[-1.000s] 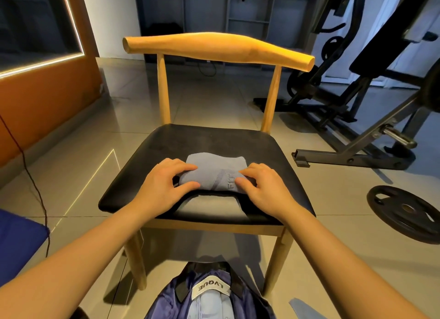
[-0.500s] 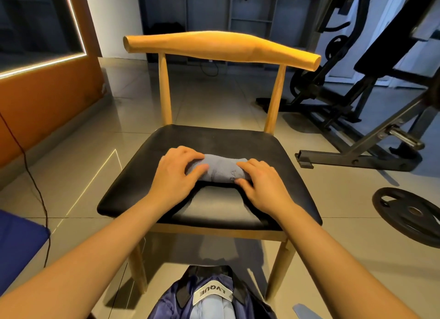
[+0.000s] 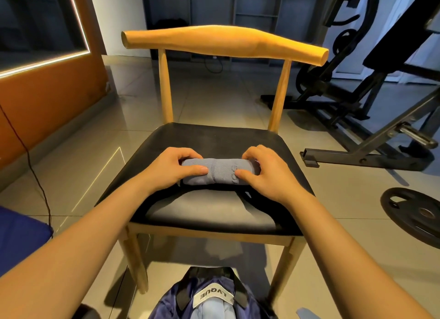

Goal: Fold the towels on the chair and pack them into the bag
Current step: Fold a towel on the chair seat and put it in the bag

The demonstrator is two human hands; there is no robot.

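Pinching the towel (image 3: 221, 172) between them on the chair (image 3: 214, 137), left grip (image 3: 172, 170) and right grip (image 3: 265, 174) hold a tighter roll than before; below them, the bag (image 3: 166, 305) label (image 3: 213, 296) reads LVQUE

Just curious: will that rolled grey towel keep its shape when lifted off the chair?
Likely soft and floppy: the rolled towel is creased mid-length. Probably unrolls if lifted loosely; the left hand and right hand grip its ends.

1. Grey-blue cloth towel (image 3: 221, 173): rolled into a tight cylinder, lying crosswise at mid-seat.
2. Wooden chair with black padded seat (image 3: 214, 137): upright.
3. Navy fabric bag (image 3: 170, 303): open on the floor before the chair, pale blue cloth inside.
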